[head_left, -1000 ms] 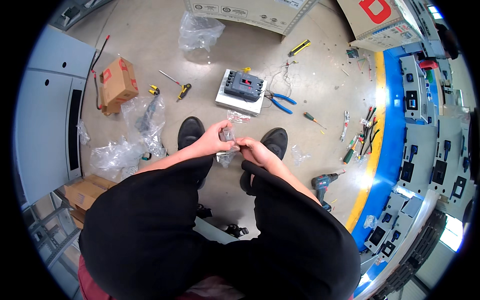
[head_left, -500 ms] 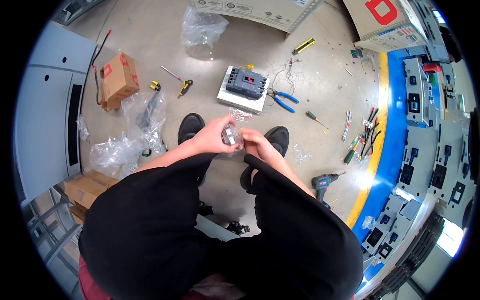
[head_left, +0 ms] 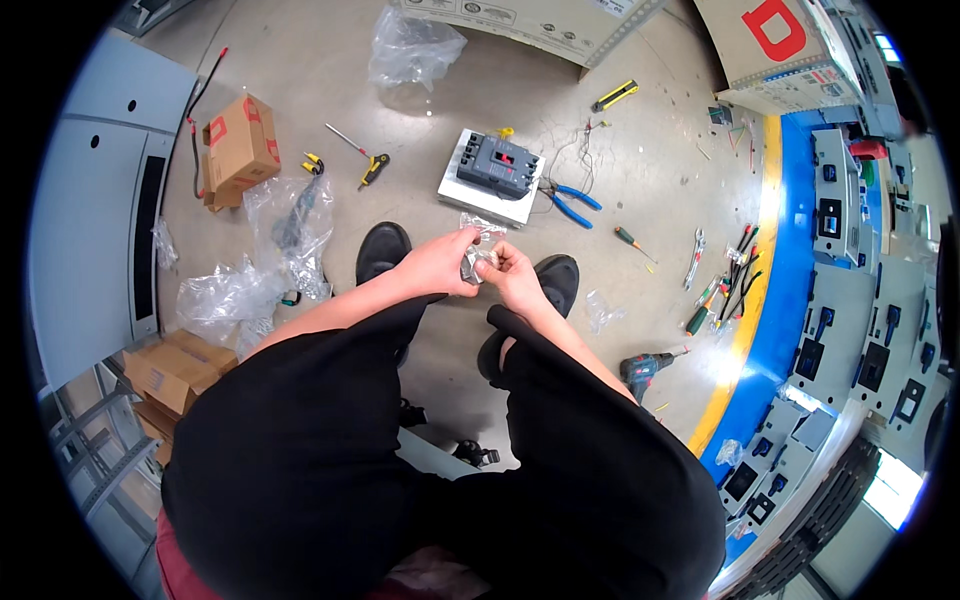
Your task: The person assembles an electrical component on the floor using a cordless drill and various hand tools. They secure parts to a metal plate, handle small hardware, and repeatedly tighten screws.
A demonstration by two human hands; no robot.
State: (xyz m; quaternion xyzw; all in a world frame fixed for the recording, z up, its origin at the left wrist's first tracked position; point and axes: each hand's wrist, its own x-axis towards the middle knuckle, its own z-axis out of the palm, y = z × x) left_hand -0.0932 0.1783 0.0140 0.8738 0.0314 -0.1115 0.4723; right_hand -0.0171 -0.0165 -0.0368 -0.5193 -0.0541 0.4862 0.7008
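Note:
Between my shoes, my left hand (head_left: 445, 266) is closed around a small clear plastic bag (head_left: 477, 264) with shiny metal pieces inside; their exact kind is too small to make out. My right hand (head_left: 512, 276) pinches the same bag from the right, thumb and fingers together. Just beyond my hands, a dark grey circuit breaker (head_left: 497, 165) with a red toggle lies on a white box (head_left: 487, 203). Another clear bag (head_left: 482, 227) lies against the near side of that box, partly hidden by my hands. Blue-handled pliers (head_left: 572, 204) lie right of the box.
A T-handle key (head_left: 374, 170), a yellow utility knife (head_left: 614, 95), a screwdriver (head_left: 634, 241), wrenches (head_left: 694, 259) and a cordless drill (head_left: 645, 373) lie about the floor. Cardboard boxes (head_left: 240, 150) and plastic wrap (head_left: 230, 300) are at left, beside a grey cabinet (head_left: 90, 220).
Both hands have shifted slightly to the right around the bag. My right fingers now pinch its upper part, and the bag looks more crumpled.

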